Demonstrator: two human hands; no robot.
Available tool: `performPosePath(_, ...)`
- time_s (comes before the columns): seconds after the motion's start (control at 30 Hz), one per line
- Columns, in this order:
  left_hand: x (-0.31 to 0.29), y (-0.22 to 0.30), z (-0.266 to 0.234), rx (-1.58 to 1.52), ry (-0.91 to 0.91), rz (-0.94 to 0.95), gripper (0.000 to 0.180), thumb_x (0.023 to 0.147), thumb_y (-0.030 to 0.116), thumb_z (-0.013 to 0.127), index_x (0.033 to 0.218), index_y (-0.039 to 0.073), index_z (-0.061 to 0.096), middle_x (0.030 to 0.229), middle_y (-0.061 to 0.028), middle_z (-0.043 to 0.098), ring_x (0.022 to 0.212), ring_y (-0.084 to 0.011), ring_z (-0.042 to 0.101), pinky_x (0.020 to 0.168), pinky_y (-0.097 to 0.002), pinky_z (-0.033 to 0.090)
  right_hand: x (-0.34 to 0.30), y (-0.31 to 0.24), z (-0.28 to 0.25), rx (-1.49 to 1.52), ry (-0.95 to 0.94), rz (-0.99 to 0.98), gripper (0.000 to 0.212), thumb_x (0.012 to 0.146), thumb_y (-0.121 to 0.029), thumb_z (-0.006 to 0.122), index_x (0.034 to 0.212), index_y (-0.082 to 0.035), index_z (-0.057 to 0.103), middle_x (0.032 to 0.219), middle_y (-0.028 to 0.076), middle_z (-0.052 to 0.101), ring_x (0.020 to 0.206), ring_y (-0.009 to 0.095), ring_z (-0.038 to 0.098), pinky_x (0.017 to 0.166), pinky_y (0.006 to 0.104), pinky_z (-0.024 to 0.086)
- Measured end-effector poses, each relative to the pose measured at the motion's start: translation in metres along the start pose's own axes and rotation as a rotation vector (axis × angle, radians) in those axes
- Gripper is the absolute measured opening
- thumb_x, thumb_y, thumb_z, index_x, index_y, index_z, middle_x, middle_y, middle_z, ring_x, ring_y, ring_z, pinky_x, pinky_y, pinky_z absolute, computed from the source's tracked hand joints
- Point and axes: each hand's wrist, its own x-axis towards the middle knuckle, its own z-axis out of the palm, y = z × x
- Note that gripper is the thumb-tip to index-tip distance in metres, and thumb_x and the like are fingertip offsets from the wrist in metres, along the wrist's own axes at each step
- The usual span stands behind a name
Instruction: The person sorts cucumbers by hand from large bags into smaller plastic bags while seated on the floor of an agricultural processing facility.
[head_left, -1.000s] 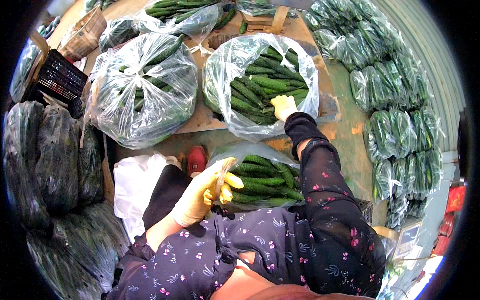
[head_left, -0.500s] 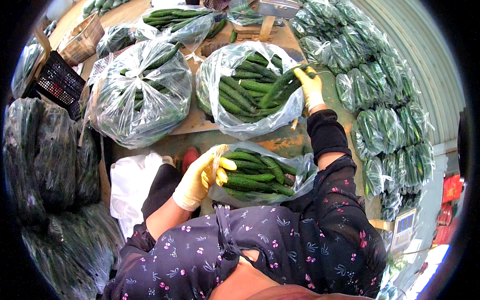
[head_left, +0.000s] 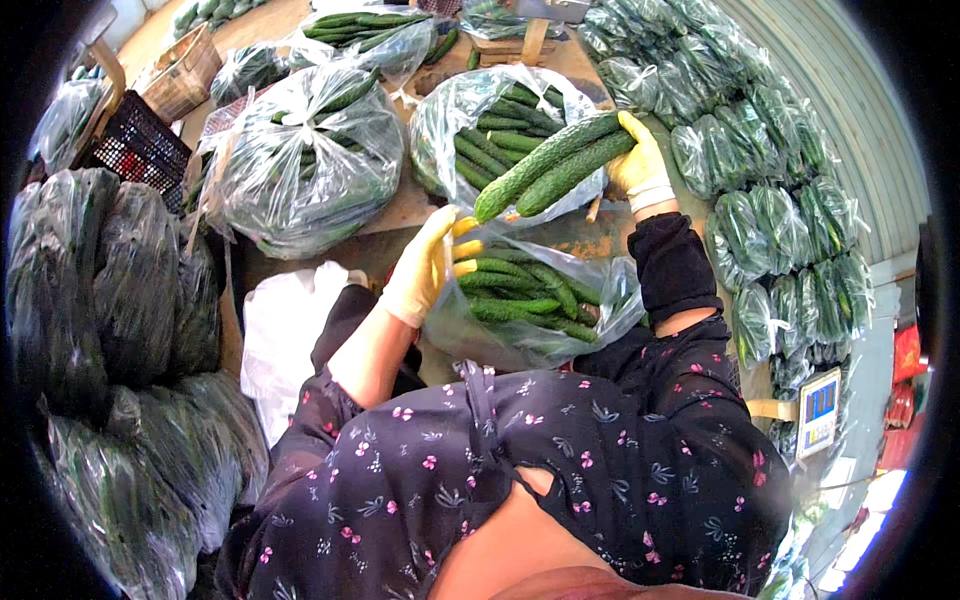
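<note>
Filled clear plastic bags (head_left: 300,165) crowd the boards, and more packed bags (head_left: 770,200) line the corrugated wall. A wicker basket (head_left: 180,80) and black crate (head_left: 135,150) sit at the left. The gloved right hand (head_left: 640,165) grips two long, bumpy cucumbers (head_left: 550,165) above the open bag (head_left: 530,305), whose thin rim the gloved left hand (head_left: 425,265) pinches.
</note>
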Motion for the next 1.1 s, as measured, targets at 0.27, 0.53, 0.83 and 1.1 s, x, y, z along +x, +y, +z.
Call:
performPosePath(0.27,-0.015,-0.006,0.007,0.203,-0.178,0.031,0.049,0.089,0.035,0.064,0.129,0.01,0.052,0.112,-0.0056,0.063,0.09,-0.019,0.064,0.074,-0.0295,0.047,-0.043,0.047,0.009,0.112,-0.135,0.12,0.031,0.091,-0.017,0.06,0.113,0.005,0.059,0.114,0.021,0.064,0.106,0.035,0.061,0.1,0.0483,0.047)
performPosePath(0.53,-0.009,-0.016,-0.007,0.421,-0.193,0.221,0.044,0.082,0.004,0.061,0.126,0.004,0.054,0.105,-0.003,0.061,0.084,-0.0108,0.06,0.068,-0.0235,0.047,-0.062,0.074,0.013,0.082,-0.383,0.13,0.043,0.095,-0.021,0.056,0.127,0.007,0.051,0.122,0.024,0.06,0.113,0.039,0.058,0.104,0.0506,0.043)
performPosePath(0.83,-0.027,0.0,0.003,0.454,-0.003,0.016,0.068,0.087,0.033,0.064,0.143,0.006,0.038,0.117,-0.0098,0.061,0.068,-0.0095,0.056,0.057,-0.0224,0.044,-0.08,0.048,-0.024,0.05,-0.367,0.054,0.047,0.093,-0.021,0.061,0.128,0.007,0.05,0.119,0.022,0.061,0.111,0.035,0.06,0.103,0.0485,0.045)
performPosePath(1.1,-0.03,-0.003,0.008,0.112,-0.166,-0.098,0.068,0.092,0.042,0.057,0.144,0.007,0.032,0.09,-0.0114,0.062,0.05,-0.0093,0.049,0.042,-0.0188,0.034,-0.162,0.071,-0.052,-0.878,-0.026,-0.414,0.04,0.089,-0.011,0.067,0.125,0.0,0.054,0.115,0.012,0.065,0.102,0.022,0.063,0.091,0.0319,0.05)
